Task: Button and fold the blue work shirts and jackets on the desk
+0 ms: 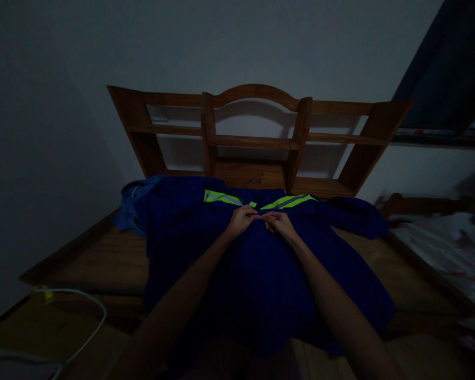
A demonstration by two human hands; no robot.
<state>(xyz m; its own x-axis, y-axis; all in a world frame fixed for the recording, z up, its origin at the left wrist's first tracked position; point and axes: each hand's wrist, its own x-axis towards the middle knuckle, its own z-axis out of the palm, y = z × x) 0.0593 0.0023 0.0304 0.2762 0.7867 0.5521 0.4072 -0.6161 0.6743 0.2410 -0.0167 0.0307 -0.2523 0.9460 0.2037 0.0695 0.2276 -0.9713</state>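
Note:
A dark blue work jacket [257, 274] with yellow-green reflective stripes [224, 197] lies spread over a wooden desk, its lower part hanging past the front edge. My left hand [241, 219] pinches the cloth at the front opening, just below the stripes. Close beside it, the fingertips almost meeting, my right hand [279, 221] is closed on the other side of the same opening. Whether a button or a fastener sits between the fingers is too dark to make out. The right sleeve-like part [356, 216] stretches out across the desk.
Behind the jacket stands a wooden shelf unit [257, 141] against the wall. A lighter blue cloth [130, 208] lies at the desk's left. A white cable [98, 303] curves at lower left. White bedding [451, 253] is at the right, below a dark curtain [447, 68].

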